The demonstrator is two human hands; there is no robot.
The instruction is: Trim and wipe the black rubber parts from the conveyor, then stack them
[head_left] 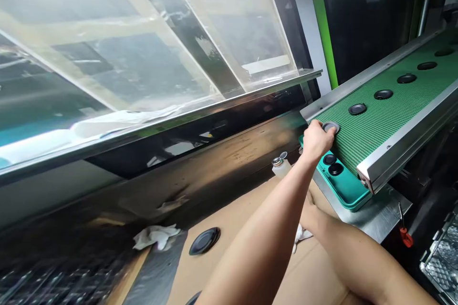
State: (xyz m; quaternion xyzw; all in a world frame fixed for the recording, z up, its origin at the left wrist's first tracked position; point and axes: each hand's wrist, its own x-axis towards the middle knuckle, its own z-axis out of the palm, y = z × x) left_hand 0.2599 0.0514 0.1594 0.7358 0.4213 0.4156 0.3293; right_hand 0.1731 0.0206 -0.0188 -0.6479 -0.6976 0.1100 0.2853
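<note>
My left hand (317,142) reaches to the near end of the green conveyor belt (372,128). Its fingers are closed on the edge of a round dark plastic disc (332,127), which looks greyish under the light. Just below that hand, a teal tray (352,195) holds two small black round pieces (335,168). My right hand (308,209) is mostly hidden behind my left forearm, over the cardboard, so its fingers do not show. A white cloth (303,234) lies close by it. More black discs (357,109) sit in a row along the belt.
A small white bottle (282,167) with a flip-top stands by the machine wall. On the cardboard (229,228) lie stacked black discs (204,241). A crumpled cloth (156,237) is at left. Metal rails (411,128) edge the belt; a red-handled screwdriver (405,237) hangs at right.
</note>
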